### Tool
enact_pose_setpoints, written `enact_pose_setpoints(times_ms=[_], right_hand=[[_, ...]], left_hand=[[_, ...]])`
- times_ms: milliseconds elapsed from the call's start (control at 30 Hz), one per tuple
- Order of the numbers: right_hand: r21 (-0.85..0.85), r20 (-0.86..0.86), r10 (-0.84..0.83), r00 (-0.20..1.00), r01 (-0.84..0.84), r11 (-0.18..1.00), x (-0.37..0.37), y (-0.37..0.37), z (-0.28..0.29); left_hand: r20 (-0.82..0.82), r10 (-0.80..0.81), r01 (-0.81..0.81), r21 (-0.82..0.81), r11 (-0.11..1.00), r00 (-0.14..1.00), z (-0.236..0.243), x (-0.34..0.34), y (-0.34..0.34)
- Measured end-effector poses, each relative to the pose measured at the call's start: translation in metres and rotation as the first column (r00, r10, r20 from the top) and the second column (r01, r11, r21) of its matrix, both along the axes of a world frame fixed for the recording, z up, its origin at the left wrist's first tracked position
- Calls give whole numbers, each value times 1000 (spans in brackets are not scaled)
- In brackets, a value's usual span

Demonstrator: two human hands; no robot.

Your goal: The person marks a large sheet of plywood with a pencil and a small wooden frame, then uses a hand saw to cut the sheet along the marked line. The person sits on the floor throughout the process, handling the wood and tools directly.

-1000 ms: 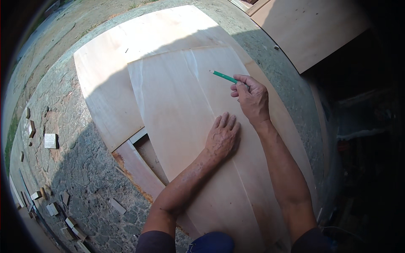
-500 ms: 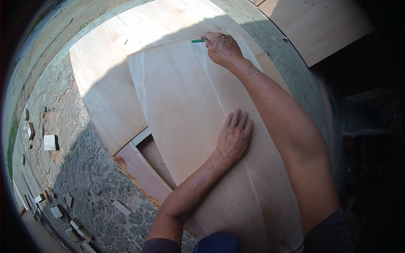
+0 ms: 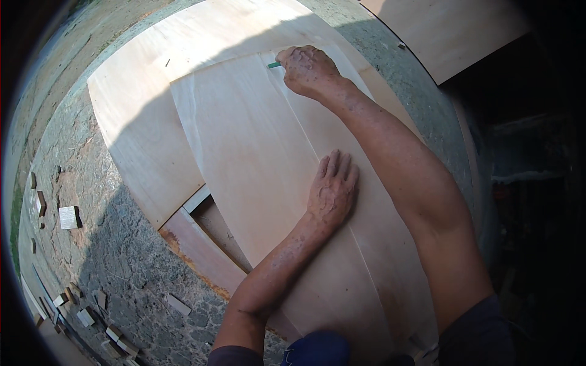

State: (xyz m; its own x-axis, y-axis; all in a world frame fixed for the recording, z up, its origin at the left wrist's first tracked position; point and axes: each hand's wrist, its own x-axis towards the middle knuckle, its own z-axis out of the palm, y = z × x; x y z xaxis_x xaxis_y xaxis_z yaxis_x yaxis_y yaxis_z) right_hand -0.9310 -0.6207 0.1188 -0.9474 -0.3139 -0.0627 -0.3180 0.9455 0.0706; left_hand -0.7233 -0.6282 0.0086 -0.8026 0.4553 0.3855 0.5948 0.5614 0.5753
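My left hand point(image 3: 333, 190) lies flat, fingers stretched forward, on a pale plywood sheet point(image 3: 244, 158). Close to the sheet's far edge, my right hand point(image 3: 308, 70) is closed round a slim green tool point(image 3: 274, 64). Only a short green end juts out to the left of the fist; its exact kind does not show. A long straight line point(image 3: 303, 131) runs down the sheet from near the right hand, passing beside the left hand. Beneath lies another plywood sheet point(image 3: 143, 137), partly sunlit, reaching out beyond the upper one on the left and far sides.
Left of the sheets, a frame strip point(image 3: 204, 250) with a worn reddish edge borders a gap. Several wood offcuts point(image 3: 69, 218) lie on the rough stone ground point(image 3: 131, 268). Another plywood panel point(image 3: 455, 36) stands at the far right. A dark blue rounded thing point(image 3: 317, 349) is at the lower edge.
My right hand with the green tool has come slightly nearer to me from the sheet's far edge. My left hand stays flat on the sheet. The whole view has shifted a little.
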Motion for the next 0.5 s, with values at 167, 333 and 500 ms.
enact_pose_setpoints(times_ms=[167,333,500], right_hand=[[45,101,57,993,-62,997,111,35,34],[67,270,-49,962,32,997,177,56,50],[-367,-70,-224,972,184,912,232,76,86]], left_hand=[[24,-23,22,46,999,999,-6,0,2],[30,-27,22,129,991,999,-15,-3,5],[-47,-8,5,-67,998,999,-7,-1,3]])
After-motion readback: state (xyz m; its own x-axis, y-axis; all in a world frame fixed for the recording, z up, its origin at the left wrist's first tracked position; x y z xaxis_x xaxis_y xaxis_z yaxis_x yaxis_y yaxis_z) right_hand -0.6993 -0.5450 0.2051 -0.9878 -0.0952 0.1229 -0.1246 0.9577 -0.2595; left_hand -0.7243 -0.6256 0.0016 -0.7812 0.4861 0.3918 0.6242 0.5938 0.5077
